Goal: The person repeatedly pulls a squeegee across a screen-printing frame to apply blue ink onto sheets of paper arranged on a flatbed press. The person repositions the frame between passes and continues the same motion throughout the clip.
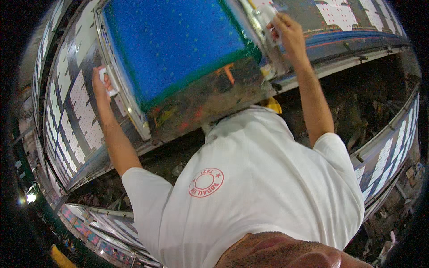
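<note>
Two bare hands grip a rectangular silver-metal frame [129, 107] with a smooth blue panel [178, 49] edged in green, which lies between them, ahead of the chest and over a long dark table hung with light sheets. The left hand [101, 87] has its fingers curled closed around a white block-like handle [112, 84] on the near-left rail; the right hand [289, 35] has its fingers bent around a pale handle [267, 17] on the far-right side, though blur hides how firmly. Whether the frame rests on the table or hangs clear of it, I cannot tell. Since the hands sit at different heights along the rails, uneven lifting could twist the frame or drop one corner. Wet-looking gloss on the green margin suggests that colour might smear onto white sheets with red dots [82, 105] if the frame slid sideways. The white T-shirt [263, 178] comes close to the stained dark near band [201, 107], so leaning further forward could mark the cloth or nudge the frame askew.
</note>
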{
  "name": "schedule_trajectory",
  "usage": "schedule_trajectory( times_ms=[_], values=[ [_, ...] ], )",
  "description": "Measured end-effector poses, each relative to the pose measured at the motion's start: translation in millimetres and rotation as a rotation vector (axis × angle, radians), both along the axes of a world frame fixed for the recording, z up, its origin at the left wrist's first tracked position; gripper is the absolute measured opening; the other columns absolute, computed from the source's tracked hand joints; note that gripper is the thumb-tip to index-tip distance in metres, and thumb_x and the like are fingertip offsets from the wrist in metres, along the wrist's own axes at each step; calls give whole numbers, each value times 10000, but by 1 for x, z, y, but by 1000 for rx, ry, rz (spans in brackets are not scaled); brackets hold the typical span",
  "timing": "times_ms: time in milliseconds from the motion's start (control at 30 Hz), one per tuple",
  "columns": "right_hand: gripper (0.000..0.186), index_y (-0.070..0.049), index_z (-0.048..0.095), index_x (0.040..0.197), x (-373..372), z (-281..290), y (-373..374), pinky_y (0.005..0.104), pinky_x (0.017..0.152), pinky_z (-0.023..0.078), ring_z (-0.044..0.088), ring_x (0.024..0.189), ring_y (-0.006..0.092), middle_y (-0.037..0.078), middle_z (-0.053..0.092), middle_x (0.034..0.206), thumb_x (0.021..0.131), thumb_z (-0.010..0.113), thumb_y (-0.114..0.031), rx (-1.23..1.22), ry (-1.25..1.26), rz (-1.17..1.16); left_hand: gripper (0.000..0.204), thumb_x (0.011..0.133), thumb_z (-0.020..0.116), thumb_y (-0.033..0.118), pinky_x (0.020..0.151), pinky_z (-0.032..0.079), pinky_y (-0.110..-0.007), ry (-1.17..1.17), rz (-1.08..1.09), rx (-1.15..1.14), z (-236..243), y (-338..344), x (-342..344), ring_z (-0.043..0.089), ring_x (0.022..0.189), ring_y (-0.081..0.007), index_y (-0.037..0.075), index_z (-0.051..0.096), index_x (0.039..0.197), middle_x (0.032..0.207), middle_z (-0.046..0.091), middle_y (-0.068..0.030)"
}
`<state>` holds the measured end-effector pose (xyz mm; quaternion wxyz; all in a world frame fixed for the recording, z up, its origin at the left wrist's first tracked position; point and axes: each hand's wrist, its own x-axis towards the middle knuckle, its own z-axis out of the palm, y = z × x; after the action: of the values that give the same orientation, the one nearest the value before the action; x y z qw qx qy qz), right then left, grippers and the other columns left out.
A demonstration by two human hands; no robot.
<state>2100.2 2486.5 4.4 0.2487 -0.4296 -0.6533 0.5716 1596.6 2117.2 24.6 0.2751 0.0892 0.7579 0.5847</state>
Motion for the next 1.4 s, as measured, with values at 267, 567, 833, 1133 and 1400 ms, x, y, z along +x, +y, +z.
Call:
schedule_trajectory(
  times_ms=[267, 567, 833, 1133, 1400],
  values=[
    [336, 4, 672, 1303, 96, -10, 115, 247, 594, 456, 551, 664, 82, -9, 625, 828, 1044, 583, -190, -92, 131, -191, 487, 1106, 422, 467, 422, 285, -248, -25, 18, 42, -30, 138, 107, 332, 495, -64, 44, 515, 1329, 704, 426, 21],
    [340, 20, 665, 1309, 130, -43, 154, 246, 617, 469, 568, 684, 80, 5, 649, 837, 1039, 588, -170, -111, 133, -218, 493, 1101, 433, 484, 416, 292, -239, 62, 25, 12, -38, 166, 141, 370, 508, -64, 45, 534, 1303, 681, 424, 20],
    [343, 9, 644, 1341, 137, -45, 155, 230, 614, 462, 545, 662, 66, -6, 643, 841, 1058, 565, -167, -195, 152, -134, 540, 1098, 448, 484, 416, 297, -242, 109, 11, -38, -35, 167, 156, 377, 518, -55, 13, 527, 1351, 683, 434, 24],
    [386, 10, 609, 1407, 144, -55, 156, 230, 607, 467, 546, 662, 68, 8, 650, 848, 1069, 560, -170, -205, 180, -102, 470, 1101, 466, 464, 431, 281, -240, 134, 65, -129, -34, 176, 171, 352, 526, -50, 56, 546, 1320, 675, 419, 50],
    [387, 0, 612, 1408, 143, -52, 155, 245, 646, 483, 566, 694, 80, 10, 659, 879, 1075, 550, -189, -197, 85, -110, 359, 1071, 566, 261, 439, 314, -214, 45, -45, -68, -61, 169, 150, 475, 573, -50, 67, 492, 1363, 767, 540, 10]
  ],
)
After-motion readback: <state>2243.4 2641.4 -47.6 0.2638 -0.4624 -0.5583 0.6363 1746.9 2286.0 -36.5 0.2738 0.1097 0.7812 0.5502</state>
